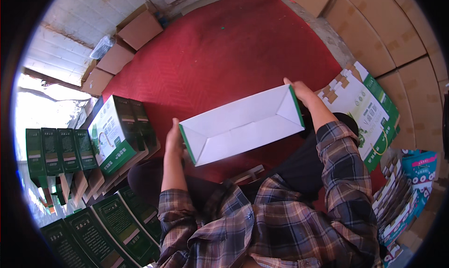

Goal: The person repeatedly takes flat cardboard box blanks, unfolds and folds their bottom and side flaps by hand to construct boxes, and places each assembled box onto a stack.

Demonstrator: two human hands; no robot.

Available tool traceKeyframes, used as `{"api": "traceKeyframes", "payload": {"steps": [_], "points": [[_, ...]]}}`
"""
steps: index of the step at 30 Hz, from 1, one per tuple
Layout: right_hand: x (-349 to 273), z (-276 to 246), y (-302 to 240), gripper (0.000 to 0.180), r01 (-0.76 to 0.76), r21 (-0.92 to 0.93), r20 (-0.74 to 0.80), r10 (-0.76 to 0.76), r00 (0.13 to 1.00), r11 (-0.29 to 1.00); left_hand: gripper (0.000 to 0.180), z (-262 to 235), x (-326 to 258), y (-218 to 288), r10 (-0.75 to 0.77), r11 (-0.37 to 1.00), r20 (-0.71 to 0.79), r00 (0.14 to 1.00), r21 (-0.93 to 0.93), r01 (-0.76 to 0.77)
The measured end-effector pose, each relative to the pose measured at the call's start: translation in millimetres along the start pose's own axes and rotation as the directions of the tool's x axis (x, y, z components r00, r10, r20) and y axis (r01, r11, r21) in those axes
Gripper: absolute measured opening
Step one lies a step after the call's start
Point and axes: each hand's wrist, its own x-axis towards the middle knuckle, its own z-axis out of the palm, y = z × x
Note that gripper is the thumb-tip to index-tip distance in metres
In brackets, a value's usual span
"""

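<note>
I hold an open white carton [243, 125] with green edges, its hollow inside facing up at me, over a red carpet [224, 57]. My left hand [174, 140] presses flat against its left end. My right hand [301, 92] grips its far right end. Both forearms wear plaid sleeves. The carton hangs just above my lap, tilted with its right end higher.
Assembled green-and-white boxes [117, 132] stand at my left, with more dark green ones [61, 151] stacked beyond. Flat printed carton blanks [365, 109] lie at my right, further blanks [402, 198] lower right. Plain brown cardboard boxes [140, 29] line the far edge; large brown cartons [388, 34] stand at upper right.
</note>
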Motion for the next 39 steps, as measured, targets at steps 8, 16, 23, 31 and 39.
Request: {"api": "traceKeyframes", "payload": {"steps": [8,16,23,31,39], "points": [[-65,-8,-55,0.061,0.011,0.318,0.234,-0.090,0.968,0.948,0.043,-13,-60,25,0.059,0.937,0.380,0.923,-0.340,0.080],[-51,-7,-34,0.050,0.088,0.397,0.060,-0.122,0.991,0.913,0.057,-20,-50,12,0.144,0.952,0.264,0.954,-0.298,-0.062],[-14,14,27,0.034,0.030,0.326,0.229,-0.110,0.967,0.945,0.038,-26,-2,-41,0.511,0.187,0.531,0.676,0.699,-0.690],[-5,32,26,0.032,0.031,0.204,0.140,-0.060,0.988,0.978,0.025,14,-29,-10,0.122,0.990,0.030,0.992,0.070,-0.123],[-31,22,-1,0.032,-0.070,0.082,0.163,0.056,0.985,0.994,0.039,2,-27,-17,0.090,0.941,0.018,0.996,0.326,-0.091]]}}
